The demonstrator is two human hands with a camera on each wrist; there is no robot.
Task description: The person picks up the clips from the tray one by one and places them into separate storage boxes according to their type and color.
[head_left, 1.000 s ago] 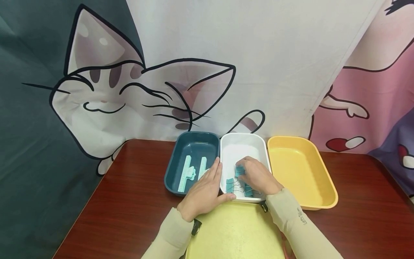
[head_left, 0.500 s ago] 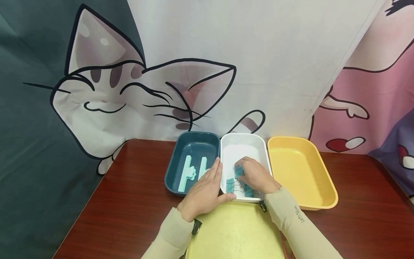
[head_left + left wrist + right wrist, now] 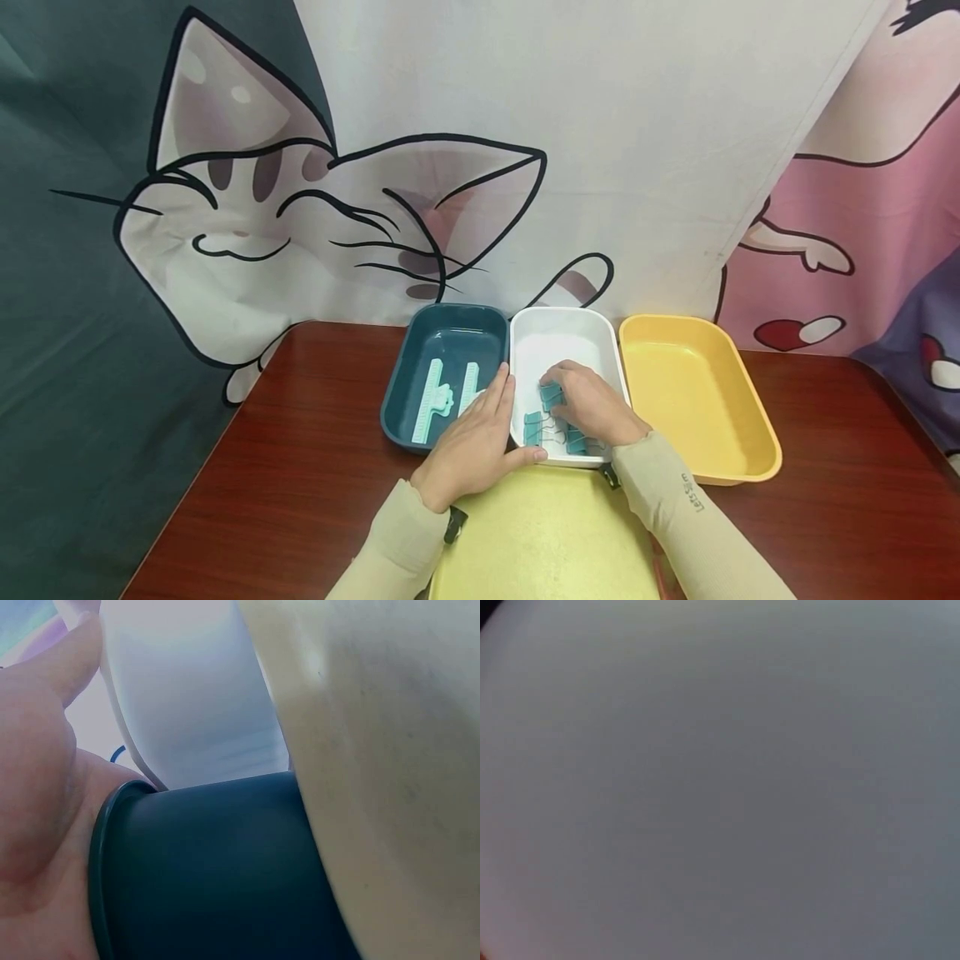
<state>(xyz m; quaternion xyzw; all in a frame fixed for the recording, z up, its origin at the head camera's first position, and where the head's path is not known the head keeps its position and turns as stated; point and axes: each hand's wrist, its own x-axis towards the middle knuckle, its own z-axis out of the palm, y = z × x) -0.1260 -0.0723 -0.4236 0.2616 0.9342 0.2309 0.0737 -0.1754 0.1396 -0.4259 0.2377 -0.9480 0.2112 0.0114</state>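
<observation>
My right hand [image 3: 596,406] reaches into the white tray [image 3: 536,325] and pinches a teal binder clip [image 3: 552,397] between thumb and fingers. Two more teal binder clips lie nearer the tray's front, one at the left [image 3: 532,429] and one partly under my hand [image 3: 576,442]. My left hand [image 3: 472,446] rests with straight fingers along the meeting rims of the white tray and the dark blue tray [image 3: 397,400]. In the left wrist view its palm [image 3: 37,802] lies against the blue rim. A blurred pale surface fills the right wrist view.
Two mint ruler-shaped clips, one fully visible [image 3: 432,402] and one partly behind my left hand [image 3: 469,385], lie in the blue tray. A yellow tray [image 3: 765,450] stands at the right. A pale yellow surface [image 3: 547,533] is in front, on the brown table [image 3: 315,467].
My right hand has shifted slightly left with the binder clip in its fingers. The left hand stays in place on the rims.
</observation>
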